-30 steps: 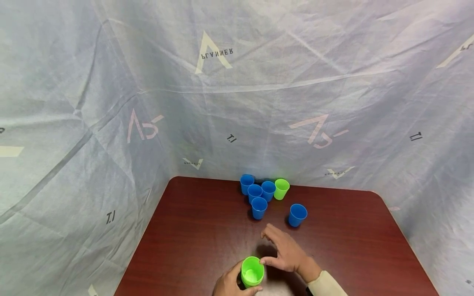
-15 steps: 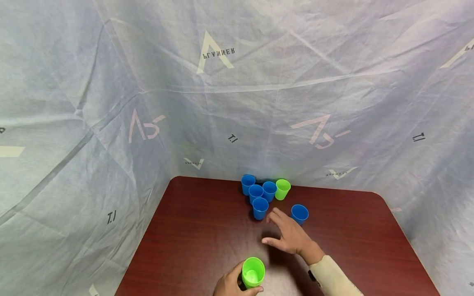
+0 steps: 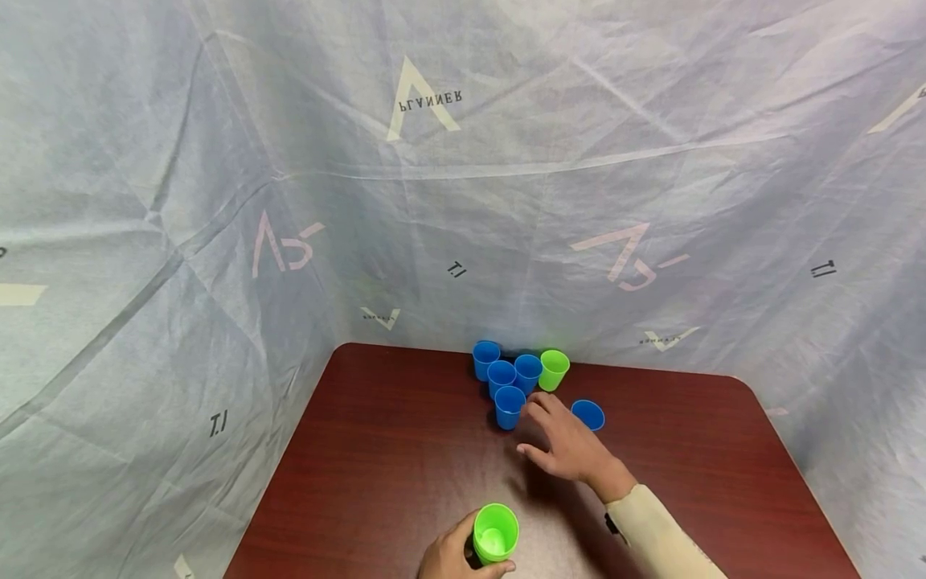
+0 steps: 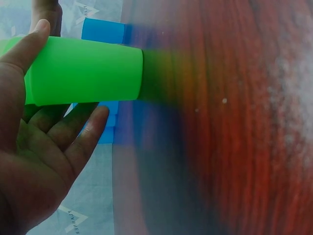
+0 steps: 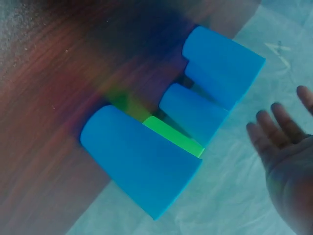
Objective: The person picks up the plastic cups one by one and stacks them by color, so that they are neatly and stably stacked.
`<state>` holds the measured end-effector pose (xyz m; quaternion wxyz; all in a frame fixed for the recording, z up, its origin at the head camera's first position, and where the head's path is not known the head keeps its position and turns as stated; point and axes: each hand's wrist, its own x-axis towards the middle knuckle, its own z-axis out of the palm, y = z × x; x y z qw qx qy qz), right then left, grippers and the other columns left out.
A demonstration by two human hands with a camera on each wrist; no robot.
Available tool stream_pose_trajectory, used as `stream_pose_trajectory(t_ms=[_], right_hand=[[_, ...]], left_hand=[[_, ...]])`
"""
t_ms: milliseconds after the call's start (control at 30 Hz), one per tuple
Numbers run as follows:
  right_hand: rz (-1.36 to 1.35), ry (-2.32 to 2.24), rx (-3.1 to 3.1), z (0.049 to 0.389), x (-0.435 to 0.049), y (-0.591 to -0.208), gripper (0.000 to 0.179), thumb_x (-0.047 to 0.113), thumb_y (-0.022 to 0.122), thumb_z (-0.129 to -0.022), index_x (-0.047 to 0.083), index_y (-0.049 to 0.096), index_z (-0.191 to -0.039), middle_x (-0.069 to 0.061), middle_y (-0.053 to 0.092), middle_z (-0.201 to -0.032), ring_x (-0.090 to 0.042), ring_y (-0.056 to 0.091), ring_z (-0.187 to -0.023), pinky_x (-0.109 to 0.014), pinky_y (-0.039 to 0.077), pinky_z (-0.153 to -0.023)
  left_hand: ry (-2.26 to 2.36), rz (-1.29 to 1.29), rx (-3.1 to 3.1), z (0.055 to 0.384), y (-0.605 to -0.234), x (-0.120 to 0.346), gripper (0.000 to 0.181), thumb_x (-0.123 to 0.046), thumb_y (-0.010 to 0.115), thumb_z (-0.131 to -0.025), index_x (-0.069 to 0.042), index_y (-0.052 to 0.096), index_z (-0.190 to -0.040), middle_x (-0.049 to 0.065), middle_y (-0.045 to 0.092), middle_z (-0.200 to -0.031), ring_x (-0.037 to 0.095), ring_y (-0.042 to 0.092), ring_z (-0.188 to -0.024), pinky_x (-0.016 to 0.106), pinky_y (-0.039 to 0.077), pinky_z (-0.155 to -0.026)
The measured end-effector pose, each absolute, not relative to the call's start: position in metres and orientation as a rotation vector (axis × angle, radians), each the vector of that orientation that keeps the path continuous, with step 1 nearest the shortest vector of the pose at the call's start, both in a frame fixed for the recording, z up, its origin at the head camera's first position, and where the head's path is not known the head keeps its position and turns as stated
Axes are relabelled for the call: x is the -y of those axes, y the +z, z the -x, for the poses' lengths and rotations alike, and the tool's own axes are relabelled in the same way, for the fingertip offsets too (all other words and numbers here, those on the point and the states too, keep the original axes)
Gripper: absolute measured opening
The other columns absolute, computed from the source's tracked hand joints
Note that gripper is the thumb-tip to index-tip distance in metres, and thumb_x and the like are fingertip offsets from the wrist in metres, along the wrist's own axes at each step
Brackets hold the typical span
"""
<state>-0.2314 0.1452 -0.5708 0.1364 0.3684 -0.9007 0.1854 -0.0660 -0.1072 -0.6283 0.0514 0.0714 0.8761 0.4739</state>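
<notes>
My left hand [image 3: 456,551] holds a light green cup [image 3: 495,527] upright near the front of the table, thumb on one side and fingers on the other. A second rim line below its top looks like nested green cups. In the left wrist view the green cup [image 4: 88,71] stands close over the wood. My right hand [image 3: 571,446] reaches over the table with spread, loosely bent fingers and holds nothing. Its fingertips are beside the front blue cup [image 3: 510,410] of a cluster. A separate blue cup [image 3: 588,414] is partly hidden behind this hand.
Behind the front cup, more blue cups [image 3: 486,360] stand close together, with a green cup [image 3: 554,370] at their right. They are near the back edge of the red-brown table [image 3: 376,450]. A grey printed sheet [image 3: 506,201] hangs around the table.
My right hand has moved forward from beside the held green cup to the front blue cup, now covering the lower part of the separate blue cup. The left hand stays nearly still.
</notes>
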Motion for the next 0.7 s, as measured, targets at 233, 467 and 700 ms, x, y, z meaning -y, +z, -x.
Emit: stream_pose_trajectory(t_ms=[233, 467, 700], right_hand=[[-1.019, 0.487, 2.66, 0.239, -0.144, -0.568, 0.051, 0.028, 0.081, -0.094, 0.008, 0.061, -0.137, -0.019, 0.056, -0.145, -0.032, 0.057, -0.133, -0.049, 0.058, -0.103], [-1.01, 0.39, 2.756, 0.247, -0.148, -0.569, 0.066, 0.028, 0.077, -0.098, 0.006, 0.05, -0.155, -0.024, 0.041, -0.166, -0.046, 0.039, -0.154, -0.06, 0.038, -0.123], [-0.999, 0.33, 2.901, 0.249, -0.149, -0.566, 0.073, 0.033, 0.067, -0.105, 0.007, 0.036, -0.165, -0.022, 0.027, -0.174, -0.044, 0.024, -0.162, -0.061, 0.031, -0.127]], left_hand=[[1.455, -0.198, -2.668, 0.066, -0.629, 0.107, 0.074, -0.056, 0.091, -0.077, -0.024, 0.067, -0.138, -0.007, 0.079, -0.112, -0.009, 0.062, -0.086, 0.023, 0.053, -0.071], [1.452, -0.183, -2.66, 0.067, -0.628, 0.107, 0.075, -0.057, 0.091, -0.076, -0.023, 0.067, -0.138, -0.007, 0.078, -0.113, -0.009, 0.063, -0.086, 0.023, 0.053, -0.071], [1.455, -0.178, -2.634, 0.067, -0.627, 0.108, 0.073, -0.056, 0.092, -0.076, -0.026, 0.067, -0.138, -0.01, 0.078, -0.11, -0.01, 0.062, -0.084, 0.022, 0.052, -0.07]])
